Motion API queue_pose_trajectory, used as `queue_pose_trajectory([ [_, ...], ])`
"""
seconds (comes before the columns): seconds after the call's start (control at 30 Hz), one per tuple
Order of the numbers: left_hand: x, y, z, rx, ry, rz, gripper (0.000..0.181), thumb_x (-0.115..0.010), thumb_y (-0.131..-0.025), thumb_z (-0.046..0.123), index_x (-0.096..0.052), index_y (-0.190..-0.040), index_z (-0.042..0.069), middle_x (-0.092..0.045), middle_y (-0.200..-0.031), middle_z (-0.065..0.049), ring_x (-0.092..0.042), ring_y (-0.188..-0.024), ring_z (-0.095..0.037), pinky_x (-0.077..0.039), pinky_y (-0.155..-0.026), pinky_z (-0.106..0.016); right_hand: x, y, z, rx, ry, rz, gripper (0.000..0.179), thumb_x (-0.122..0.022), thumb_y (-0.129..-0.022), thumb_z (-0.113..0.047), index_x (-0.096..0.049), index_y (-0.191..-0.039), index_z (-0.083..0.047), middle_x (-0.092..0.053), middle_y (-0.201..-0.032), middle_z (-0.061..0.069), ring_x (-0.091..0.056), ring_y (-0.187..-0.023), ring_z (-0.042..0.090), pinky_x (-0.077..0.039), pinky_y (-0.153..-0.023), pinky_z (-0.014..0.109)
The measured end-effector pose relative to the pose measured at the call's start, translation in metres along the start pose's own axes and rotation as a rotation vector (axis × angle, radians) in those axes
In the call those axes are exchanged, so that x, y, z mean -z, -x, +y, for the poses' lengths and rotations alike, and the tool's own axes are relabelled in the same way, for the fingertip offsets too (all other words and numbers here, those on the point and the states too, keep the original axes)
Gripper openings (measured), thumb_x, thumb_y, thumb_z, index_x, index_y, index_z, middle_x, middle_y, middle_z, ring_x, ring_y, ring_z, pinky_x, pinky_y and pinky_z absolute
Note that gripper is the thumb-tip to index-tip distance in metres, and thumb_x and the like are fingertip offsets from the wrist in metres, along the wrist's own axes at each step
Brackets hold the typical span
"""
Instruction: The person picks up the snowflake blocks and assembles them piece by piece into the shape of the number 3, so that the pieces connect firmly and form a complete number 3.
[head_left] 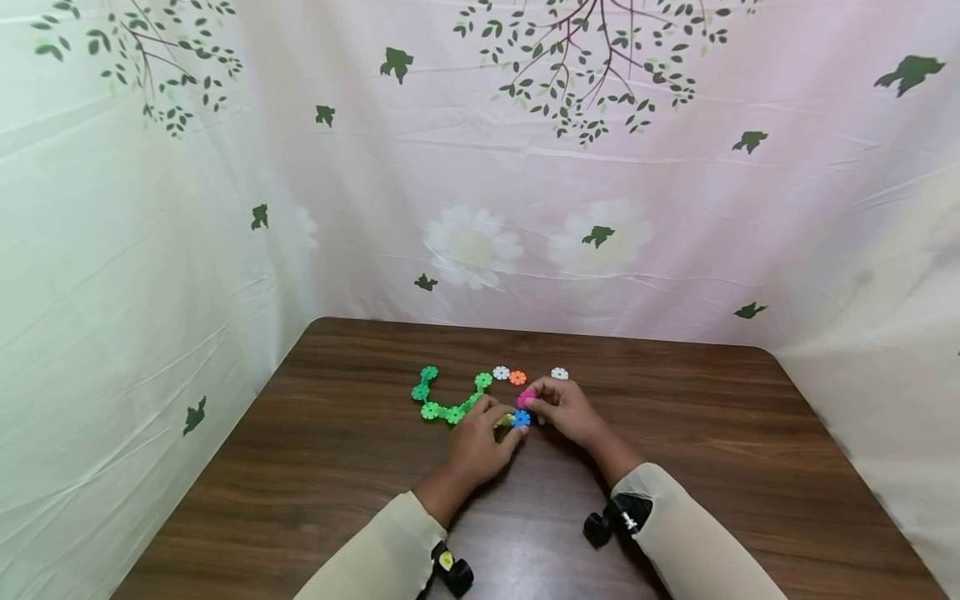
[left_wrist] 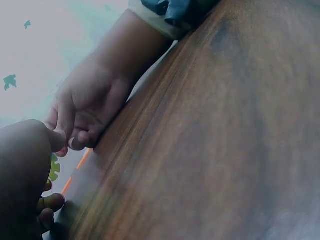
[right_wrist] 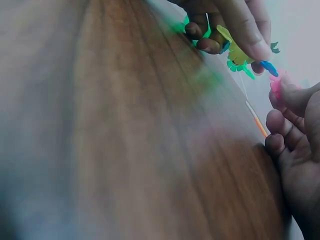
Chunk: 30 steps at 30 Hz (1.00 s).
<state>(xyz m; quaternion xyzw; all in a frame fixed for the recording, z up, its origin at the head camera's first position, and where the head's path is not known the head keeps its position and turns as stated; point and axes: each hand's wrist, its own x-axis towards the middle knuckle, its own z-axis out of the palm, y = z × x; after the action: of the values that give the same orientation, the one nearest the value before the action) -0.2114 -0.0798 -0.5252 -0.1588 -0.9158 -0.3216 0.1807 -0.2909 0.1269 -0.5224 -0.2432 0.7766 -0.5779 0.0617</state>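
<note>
A chain of flower-shaped plastic discs, mostly green, curves across the table. At its right end are a yellow disc and a blue disc. My left hand pinches the blue disc between thumb and fingers. Close beside it, my right hand holds a pink disc between thumb and fingertips. In the right wrist view the pink disc's edge is right by the blue one. My left fingers partly hide the chain's middle.
Loose on the table behind my hands lie a white disc, an orange disc and another white disc. The brown wooden table ends at a printed cloth backdrop, which also hangs along both sides.
</note>
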Motion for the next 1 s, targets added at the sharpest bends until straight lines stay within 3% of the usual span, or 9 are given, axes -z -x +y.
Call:
queue_pose_trajectory([
  [0.23,-0.001,0.000,0.000,0.020,-0.001,-0.007,0.034,-0.081,-0.100,0.039,-0.080,-0.123,0.014,-0.065,-0.113,-0.003,-0.066,-0.094,-0.016,-0.054,-0.075,-0.029,0.002,0.010,0.000,-0.008,-0.014,0.008,0.010,-0.066,-0.107,-0.002,-0.072,-0.110,0.004,-0.072,-0.102,0.015,-0.062,-0.069,0.011,-0.057,-0.064,0.026],
  [0.53,0.001,-0.001,0.001,0.014,0.006,0.001,0.033,-0.081,-0.100,0.037,-0.080,-0.123,0.013,-0.064,-0.112,-0.002,-0.065,-0.092,-0.015,-0.054,-0.074,-0.028,0.001,0.012,0.000,-0.002,-0.053,0.014,0.011,-0.064,-0.108,-0.001,-0.070,-0.106,0.007,-0.072,-0.102,0.024,-0.061,-0.070,0.011,-0.056,-0.066,0.025],
  [0.73,0.002,-0.002,0.001,0.001,0.023,0.002,0.033,-0.081,-0.099,0.036,-0.080,-0.122,0.013,-0.064,-0.111,-0.003,-0.066,-0.092,-0.016,-0.054,-0.073,-0.028,0.001,0.011,0.001,0.004,-0.064,0.014,0.008,-0.066,-0.106,0.000,-0.071,-0.105,0.006,-0.073,-0.099,0.016,-0.062,-0.070,0.010,-0.057,-0.066,0.025],
  [1.0,0.001,-0.002,0.000,-0.012,0.034,-0.006,0.032,-0.081,-0.099,0.036,-0.080,-0.120,0.012,-0.063,-0.110,-0.002,-0.063,-0.089,-0.014,-0.051,-0.071,-0.025,0.003,0.013,-0.001,-0.053,-0.011,0.024,0.011,-0.072,-0.104,-0.005,-0.077,-0.105,0.005,-0.076,-0.095,0.004,-0.066,-0.072,0.009,-0.058,-0.066,0.025],
])
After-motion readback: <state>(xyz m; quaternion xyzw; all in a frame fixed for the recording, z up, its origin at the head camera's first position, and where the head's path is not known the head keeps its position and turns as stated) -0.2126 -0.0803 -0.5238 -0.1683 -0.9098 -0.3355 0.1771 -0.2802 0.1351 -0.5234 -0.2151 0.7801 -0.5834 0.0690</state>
